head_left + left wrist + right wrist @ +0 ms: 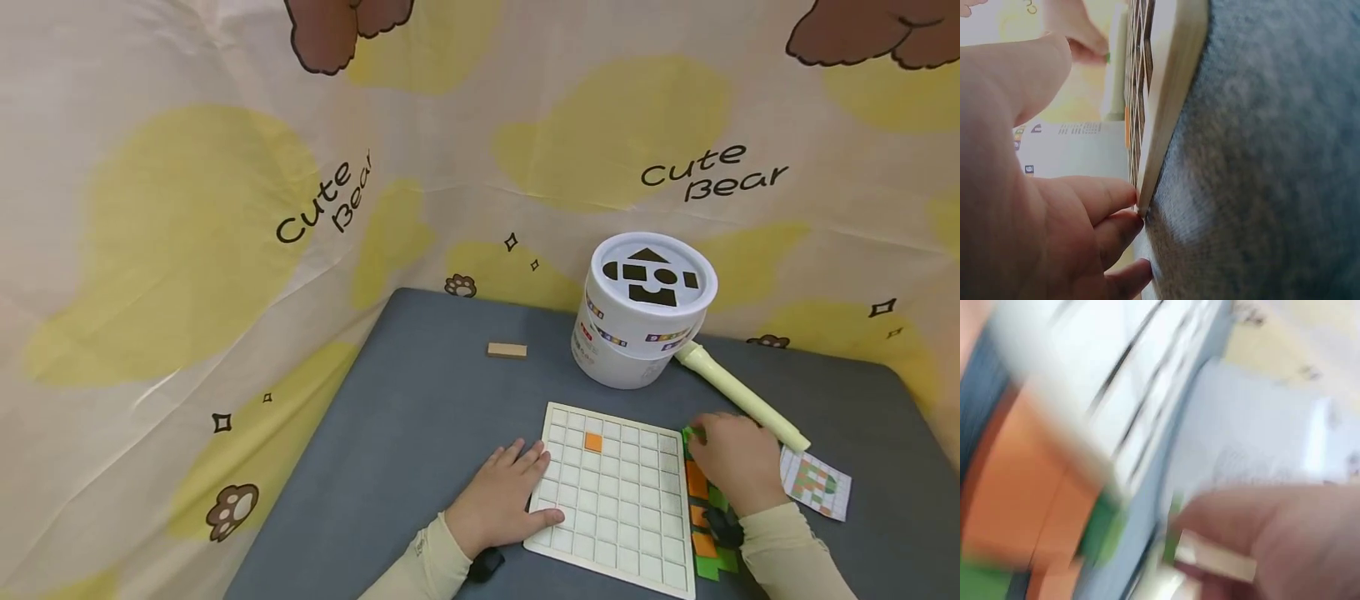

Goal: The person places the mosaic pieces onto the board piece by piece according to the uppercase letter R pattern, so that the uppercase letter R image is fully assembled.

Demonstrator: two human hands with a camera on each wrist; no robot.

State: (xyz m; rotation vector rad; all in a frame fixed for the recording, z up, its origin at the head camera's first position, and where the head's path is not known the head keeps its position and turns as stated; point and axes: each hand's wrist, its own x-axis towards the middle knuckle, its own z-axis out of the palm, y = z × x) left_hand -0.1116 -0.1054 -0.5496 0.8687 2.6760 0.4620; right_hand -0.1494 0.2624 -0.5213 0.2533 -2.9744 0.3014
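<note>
A pale square grid board (pixel 611 500) lies on the table, with one orange tile (pixel 593 442) set in a cell near its far side. My left hand (pixel 504 500) rests on the board's left edge, fingers spread. In the left wrist view its fingertips (pixel 1124 192) touch the board's side (pixel 1175 81). At the board's far right corner, my right hand (pixel 738 458) pinches a small green tile (pixel 1172 534), blurred in the right wrist view. Below that hand, orange tiles (pixel 696 481) and green tiles (pixel 707 568) lie along the board's right edge, partly hidden by the wrist.
Behind the board stands a white bucket (pixel 626 350) with shaped holes in its lid. A pale yellow stick (pixel 742 396) lies to its right, near a small pattern card (pixel 817 485). Left of the bucket is a wooden block (pixel 507 351). A printed cloth (pixel 450 150) hangs behind the table.
</note>
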